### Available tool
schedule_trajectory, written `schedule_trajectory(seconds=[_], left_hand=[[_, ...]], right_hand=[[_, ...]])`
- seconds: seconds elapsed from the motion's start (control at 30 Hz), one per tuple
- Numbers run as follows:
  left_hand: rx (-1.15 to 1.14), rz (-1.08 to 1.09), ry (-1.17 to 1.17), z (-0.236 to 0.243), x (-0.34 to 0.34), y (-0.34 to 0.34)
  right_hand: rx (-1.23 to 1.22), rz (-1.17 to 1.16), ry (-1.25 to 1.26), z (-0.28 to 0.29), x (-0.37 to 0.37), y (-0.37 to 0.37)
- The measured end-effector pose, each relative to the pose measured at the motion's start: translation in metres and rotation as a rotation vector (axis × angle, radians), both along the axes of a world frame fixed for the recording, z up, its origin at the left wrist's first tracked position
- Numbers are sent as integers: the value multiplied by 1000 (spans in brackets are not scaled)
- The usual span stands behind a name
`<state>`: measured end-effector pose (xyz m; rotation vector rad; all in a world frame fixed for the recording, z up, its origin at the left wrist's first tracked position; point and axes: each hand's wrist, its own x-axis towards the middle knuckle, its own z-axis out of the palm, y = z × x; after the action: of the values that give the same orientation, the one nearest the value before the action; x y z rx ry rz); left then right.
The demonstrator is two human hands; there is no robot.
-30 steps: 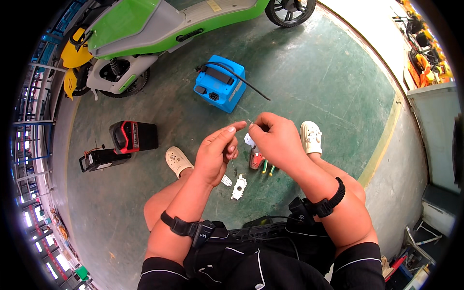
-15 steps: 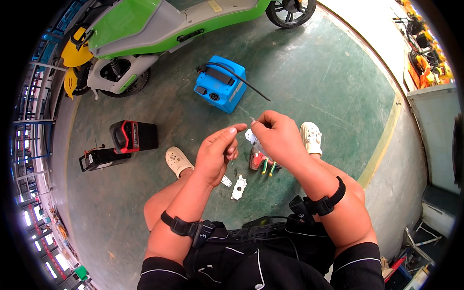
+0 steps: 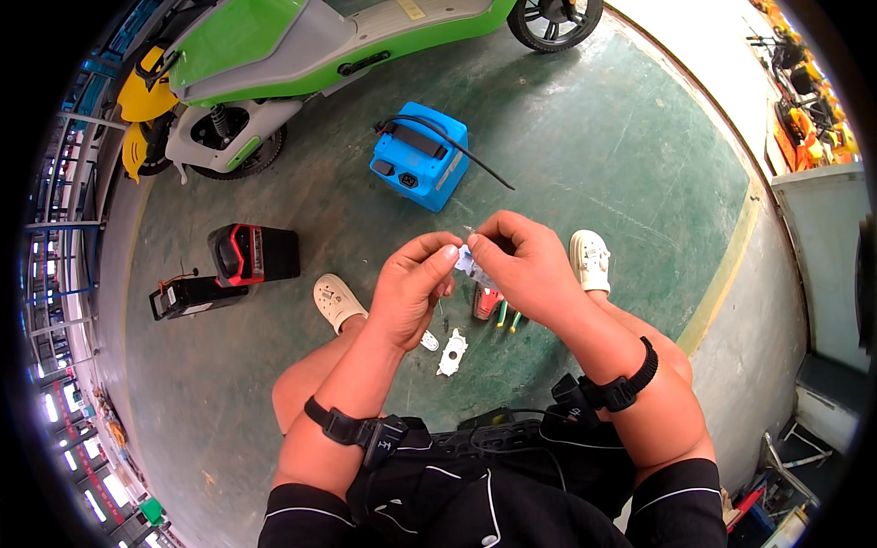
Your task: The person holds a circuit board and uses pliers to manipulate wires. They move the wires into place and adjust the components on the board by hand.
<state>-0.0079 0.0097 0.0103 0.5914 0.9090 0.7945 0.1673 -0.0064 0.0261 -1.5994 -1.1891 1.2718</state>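
My left hand (image 3: pixel 411 283) is closed, thumb tip near index fingertip, beside my right hand; what it holds is too small to make out. My right hand (image 3: pixel 512 260) pinches a small thin metal piece (image 3: pixel 468 229). A pale white-and-blue piece (image 3: pixel 466 260) shows between my hands; I cannot tell if it is held. Below lie a red-and-black object (image 3: pixel 485 305), partly hidden, green-handled tools (image 3: pixel 508 318), a white plate with a centre hole (image 3: pixel 452 354) and a small white perforated piece (image 3: pixel 429 340).
A blue battery case (image 3: pixel 418 160) with black cable sits ahead. A black-red battery case (image 3: pixel 263 254) and a black battery (image 3: pixel 196 299) stand at left. A green-grey scooter (image 3: pixel 247 55) spans the top. My clogs (image 3: pixel 333 301) flank the parts; a metal cabinet (image 3: pixel 813 256) stands right.
My left index finger, stretched out earlier, is now bent, its tip nearer the thumb. Both hands' fingertips have drawn slightly closer around the small piece.
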Motion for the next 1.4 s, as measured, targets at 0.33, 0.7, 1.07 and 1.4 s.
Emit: schedule_trajectory(seconds=[0.33, 0.7, 1.07, 1.4], left_hand=[[16, -2, 12, -4, -2, -1], [25, -65, -44, -6, -5, -2], [65, -108, -83, -8, -8, -1], [118, -132, -172, 0, -11, -2]], right_hand=[[6, 23, -5, 3, -1, -2], [-20, 83, -47, 11, -2, -3], [-30, 68, -30, 10, -3, -3], [-28, 72, 123, 18, -3, -7]])
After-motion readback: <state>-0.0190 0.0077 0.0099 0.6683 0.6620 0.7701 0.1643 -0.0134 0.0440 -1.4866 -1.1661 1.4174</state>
